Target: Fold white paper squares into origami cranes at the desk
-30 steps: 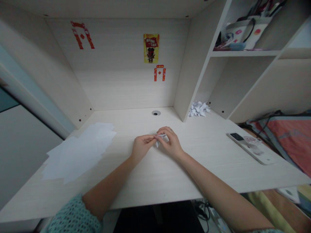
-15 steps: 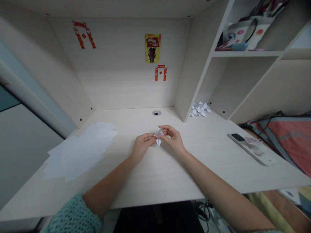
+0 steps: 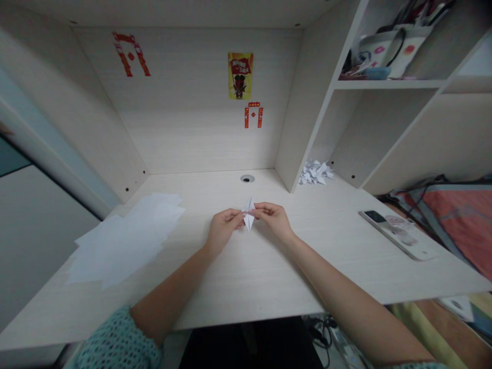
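Your head camera looks forward and down, near above the desk (image 3: pixel 246 287), facing the back wall (image 3: pixel 192 133) at 12 o'clock; the folded paper (image 3: pixel 248 216) sits central (shelves (image 3: pixel 384 84) at 2 o'clock).

Fingertips of left hand (image 3: pixel 223 230) and right hand (image 3: pixel 274 221) cover parts of the folded paper (image 3: pixel 248 218); its creases are too small to tell.

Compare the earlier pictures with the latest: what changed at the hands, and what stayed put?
The folded paper, first low and flat between the fingers, was turned up to stand on end. The left hand and right hand kept pinching it from either side. The loose sheets, the pile of folded papers and the phone stayed put.
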`<state>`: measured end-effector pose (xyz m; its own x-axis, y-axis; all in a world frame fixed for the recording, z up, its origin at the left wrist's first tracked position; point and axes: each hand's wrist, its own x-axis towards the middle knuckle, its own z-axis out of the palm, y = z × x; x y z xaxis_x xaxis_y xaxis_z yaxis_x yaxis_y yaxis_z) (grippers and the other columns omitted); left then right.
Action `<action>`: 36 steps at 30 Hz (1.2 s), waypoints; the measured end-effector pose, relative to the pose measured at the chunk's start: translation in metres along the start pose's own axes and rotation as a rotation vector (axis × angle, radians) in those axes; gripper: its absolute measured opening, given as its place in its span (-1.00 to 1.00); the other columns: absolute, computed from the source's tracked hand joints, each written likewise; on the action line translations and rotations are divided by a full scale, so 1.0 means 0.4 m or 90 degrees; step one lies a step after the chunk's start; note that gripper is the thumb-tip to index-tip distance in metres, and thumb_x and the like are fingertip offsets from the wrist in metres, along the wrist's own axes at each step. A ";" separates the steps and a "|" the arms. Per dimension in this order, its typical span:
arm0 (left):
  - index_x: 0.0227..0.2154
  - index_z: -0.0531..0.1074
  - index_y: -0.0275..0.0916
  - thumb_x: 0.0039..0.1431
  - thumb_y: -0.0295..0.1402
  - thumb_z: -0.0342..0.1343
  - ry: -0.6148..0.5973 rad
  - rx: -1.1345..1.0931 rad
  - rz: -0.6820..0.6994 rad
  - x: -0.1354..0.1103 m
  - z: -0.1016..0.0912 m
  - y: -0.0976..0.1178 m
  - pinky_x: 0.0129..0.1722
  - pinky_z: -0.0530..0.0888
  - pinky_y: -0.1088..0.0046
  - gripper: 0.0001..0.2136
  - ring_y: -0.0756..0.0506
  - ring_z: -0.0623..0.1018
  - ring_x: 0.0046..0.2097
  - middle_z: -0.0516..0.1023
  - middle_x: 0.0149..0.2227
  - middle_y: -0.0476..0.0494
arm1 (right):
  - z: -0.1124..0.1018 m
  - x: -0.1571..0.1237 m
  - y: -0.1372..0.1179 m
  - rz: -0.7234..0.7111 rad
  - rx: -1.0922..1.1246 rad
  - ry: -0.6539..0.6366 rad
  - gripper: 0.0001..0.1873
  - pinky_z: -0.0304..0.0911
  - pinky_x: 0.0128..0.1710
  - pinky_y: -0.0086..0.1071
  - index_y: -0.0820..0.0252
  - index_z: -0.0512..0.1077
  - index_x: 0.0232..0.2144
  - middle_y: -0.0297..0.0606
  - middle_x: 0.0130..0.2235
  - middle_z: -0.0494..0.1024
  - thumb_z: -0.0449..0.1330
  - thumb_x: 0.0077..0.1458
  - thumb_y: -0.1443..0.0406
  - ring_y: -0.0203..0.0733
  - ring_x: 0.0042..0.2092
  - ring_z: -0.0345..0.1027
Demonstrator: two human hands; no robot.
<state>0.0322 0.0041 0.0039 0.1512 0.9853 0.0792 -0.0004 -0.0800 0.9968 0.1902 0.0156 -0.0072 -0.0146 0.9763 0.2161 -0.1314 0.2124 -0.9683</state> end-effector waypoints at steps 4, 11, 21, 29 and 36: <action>-0.53 0.43 -0.28 -0.06 -0.19 0.17 -0.013 0.008 0.022 0.000 -0.001 0.006 -0.35 0.41 0.50 -0.78 0.01 0.46 -0.42 0.47 -0.52 -0.03 | 0.002 -0.002 -0.002 0.022 0.033 -0.018 -0.74 0.29 -0.36 -0.38 0.20 0.52 -0.44 -0.27 -0.44 0.58 0.35 -0.28 0.22 -0.25 -0.43 0.41; -0.53 0.39 -0.26 -0.03 -0.20 0.14 -0.041 0.019 0.035 0.004 -0.004 0.002 -0.40 0.38 0.53 -0.79 0.01 0.46 -0.42 0.47 -0.51 -0.03 | 0.004 0.001 0.001 0.038 0.041 -0.013 -0.73 0.21 -0.43 -0.43 0.22 0.53 -0.43 -0.28 -0.46 0.57 0.34 -0.26 0.20 -0.33 -0.49 0.34; -0.51 0.47 -0.30 -0.07 -0.15 0.16 -0.077 0.074 -0.003 0.013 -0.008 -0.012 -0.39 0.35 0.49 -0.73 -0.02 0.45 -0.41 0.51 -0.47 -0.12 | -0.003 -0.003 -0.006 0.057 0.044 -0.036 -0.64 0.18 -0.42 -0.43 0.26 0.51 -0.34 -0.33 -0.56 0.52 0.35 -0.26 0.22 -0.35 -0.53 0.32; -0.49 0.47 -0.31 -0.07 -0.14 0.16 -0.080 0.063 -0.045 0.005 -0.005 -0.004 -0.36 0.35 0.49 -0.72 -0.02 0.46 -0.39 0.50 -0.45 -0.12 | 0.010 -0.003 0.001 0.050 0.012 0.003 -0.70 0.22 -0.42 -0.40 0.24 0.55 -0.42 -0.21 -0.42 0.58 0.34 -0.27 0.20 -0.28 -0.46 0.36; -0.33 0.50 -0.30 -0.09 -0.15 0.19 -0.083 0.024 -0.097 0.004 -0.005 -0.009 -0.29 0.38 0.46 -0.68 -0.05 0.49 -0.31 0.54 -0.32 -0.19 | 0.007 -0.007 0.013 -0.019 -0.128 0.000 -0.72 0.22 -0.42 -0.39 0.24 0.55 -0.34 -0.14 -0.34 0.58 0.25 -0.13 0.19 -0.21 -0.38 0.37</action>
<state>0.0306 0.0063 0.0006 0.2731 0.9589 -0.0770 0.0685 0.0605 0.9958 0.1867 0.0137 -0.0123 -0.0130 0.9693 0.2454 0.0689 0.2457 -0.9669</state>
